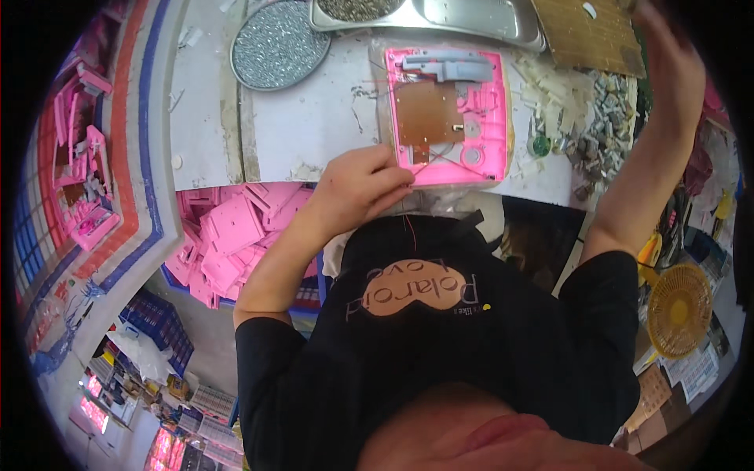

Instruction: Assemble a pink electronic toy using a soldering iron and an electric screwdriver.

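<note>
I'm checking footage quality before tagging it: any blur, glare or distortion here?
Head view: the right hand looks smeared, the left hand fairly sharp. Same view: bright sheen on the metal tray, the blue stripe bowed near the left rim, corners black.

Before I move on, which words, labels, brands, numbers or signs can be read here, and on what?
Black top: large lettering around a tan shape on the chest, legible, but I don't copy printed words out.
Papers below the yellow fan: marks too small to read.
Pink housing by the left hand: no lettering I can make out.
</note>
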A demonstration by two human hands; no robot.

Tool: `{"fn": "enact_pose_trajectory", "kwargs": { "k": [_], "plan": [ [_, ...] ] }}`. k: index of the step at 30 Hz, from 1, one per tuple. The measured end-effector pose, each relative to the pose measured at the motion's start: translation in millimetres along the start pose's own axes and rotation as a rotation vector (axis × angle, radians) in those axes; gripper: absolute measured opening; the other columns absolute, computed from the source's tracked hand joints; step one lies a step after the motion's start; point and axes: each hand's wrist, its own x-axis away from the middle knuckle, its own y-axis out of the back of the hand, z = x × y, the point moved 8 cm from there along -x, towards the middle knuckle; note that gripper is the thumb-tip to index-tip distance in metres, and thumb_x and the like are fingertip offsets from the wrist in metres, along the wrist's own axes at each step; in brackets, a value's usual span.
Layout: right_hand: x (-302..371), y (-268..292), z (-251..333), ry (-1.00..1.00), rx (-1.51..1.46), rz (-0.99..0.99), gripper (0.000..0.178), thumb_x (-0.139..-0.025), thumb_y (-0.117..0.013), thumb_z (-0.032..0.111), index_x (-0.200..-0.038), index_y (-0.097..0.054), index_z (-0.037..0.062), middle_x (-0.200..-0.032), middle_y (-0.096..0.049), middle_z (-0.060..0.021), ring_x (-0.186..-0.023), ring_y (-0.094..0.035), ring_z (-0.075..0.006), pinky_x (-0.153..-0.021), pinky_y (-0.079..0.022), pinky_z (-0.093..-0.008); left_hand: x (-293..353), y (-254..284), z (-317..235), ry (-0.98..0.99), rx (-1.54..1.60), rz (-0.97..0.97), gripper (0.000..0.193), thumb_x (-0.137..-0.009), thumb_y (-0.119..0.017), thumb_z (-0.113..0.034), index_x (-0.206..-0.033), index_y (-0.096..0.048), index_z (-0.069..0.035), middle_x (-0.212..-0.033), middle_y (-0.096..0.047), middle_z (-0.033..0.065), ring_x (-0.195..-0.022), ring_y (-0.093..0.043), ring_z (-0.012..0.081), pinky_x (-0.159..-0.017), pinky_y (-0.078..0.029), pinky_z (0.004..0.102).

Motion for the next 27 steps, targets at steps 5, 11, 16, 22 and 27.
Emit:
{"fn": "enact_pose_trajectory", "kwargs": {
  "k": [5, 11, 16, 22, 27],
  "plan": [
    [163.0, -110.5, 8.3, 0.128, 0.223, 0.630, 0.029, -0.082, -0.075, 0.004, -0.111, -0.073, 0.0076, -0.097, -0.072, -0.0054, -0.095, -0.064, -0.0245, -0.084, -0.052, -0.0358, 1.2, -1.9, 0.4, -0.007, -0.002, 0.003, 0.017, -0.083, -0.080, -0.015, -0.095, -0.069, -0.011, -0.083, -0.058, 0.0075, -0.073, -0.063, 0.0291, -0.061, -0.050, 0.0407],
    [186.2, -141.4, 0.8, 0.441, 0.461, 0.586, 0.023, -0.077, -0.077, 0.008, -0.099, -0.070, 0.0106, -0.102, -0.068, -0.0038, -0.104, -0.059, -0.0325, -0.086, -0.053, -0.0421, 0.8, -0.9, 0.0, -0.019, -0.033, 0.001, 0.016, -0.084, -0.079, -0.015, -0.096, -0.070, -0.011, -0.083, -0.059, 0.0073, -0.073, -0.063, 0.0286, -0.061, -0.051, 0.0398],
    [193.5, -142.3, 5.7, 0.481, 0.482, 0.566, 0.025, -0.075, -0.079, 0.011, -0.098, -0.068, 0.0097, -0.109, -0.067, -0.0042, -0.105, -0.059, -0.0324, -0.087, -0.054, -0.0418, -0.1, 0.8, -2.4, -0.007, -0.042, -0.016, 0.017, -0.083, -0.079, -0.014, -0.097, -0.070, -0.010, -0.082, -0.058, 0.0071, -0.073, -0.063, 0.0277, -0.062, -0.051, 0.0390],
    [183.4, -124.5, 9.4, 0.410, 0.531, 0.410, 0.021, -0.077, -0.080, 0.015, -0.094, -0.070, 0.0085, -0.101, -0.069, -0.0057, -0.099, -0.063, -0.0315, -0.084, -0.055, -0.0414, -0.5, 1.1, -5.0, 0.012, -0.096, 0.013, 0.019, -0.081, -0.081, -0.012, -0.098, -0.071, -0.010, -0.084, -0.060, 0.0072, -0.073, -0.064, 0.0271, -0.062, -0.051, 0.0388],
    [173.5, -46.5, -36.5, -0.046, 0.899, 0.172, 0.029, -0.084, -0.079, 0.022, -0.107, -0.069, 0.0083, -0.094, -0.072, -0.0092, -0.089, -0.068, -0.0303, -0.076, -0.054, -0.0391, -13.1, 3.5, -12.9, 0.101, -0.042, 0.134, 0.020, -0.082, -0.081, -0.012, -0.100, -0.073, -0.007, -0.083, -0.062, 0.0078, -0.074, -0.065, 0.0258, -0.063, -0.052, 0.0369]
  ]
}}
